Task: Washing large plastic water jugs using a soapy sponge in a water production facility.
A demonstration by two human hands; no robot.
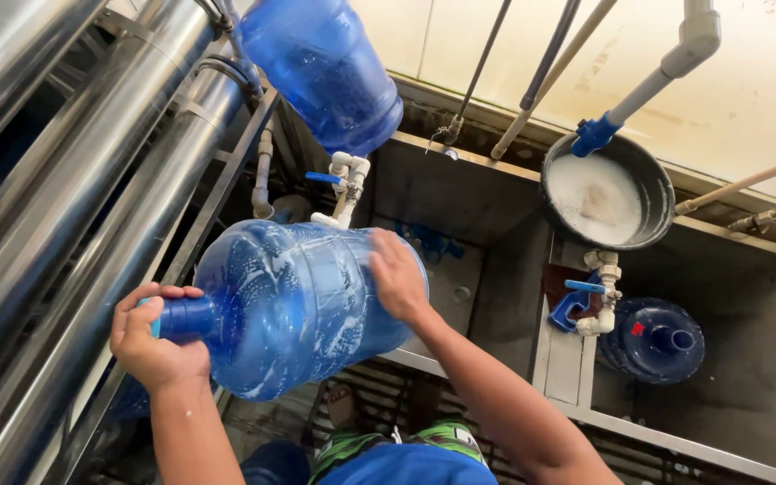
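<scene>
I hold a big blue jug [303, 305] on its side over the grey basin [460, 193], my left hand [156, 346] clenched around its neck and my right hand [397, 278] pressed flat, fingers spread, on its wall near the bottom — soapy foam shows inside, so I judge I am at the shaking and rinsing step. The next move, I think, needs a firm grip on the neck (the wet plastic looks slippery) and a careful tilt, away from the white tap [348, 184] just behind — a second jug [321, 67] hangs above, a third [653, 339] stands in the right basin.
</scene>
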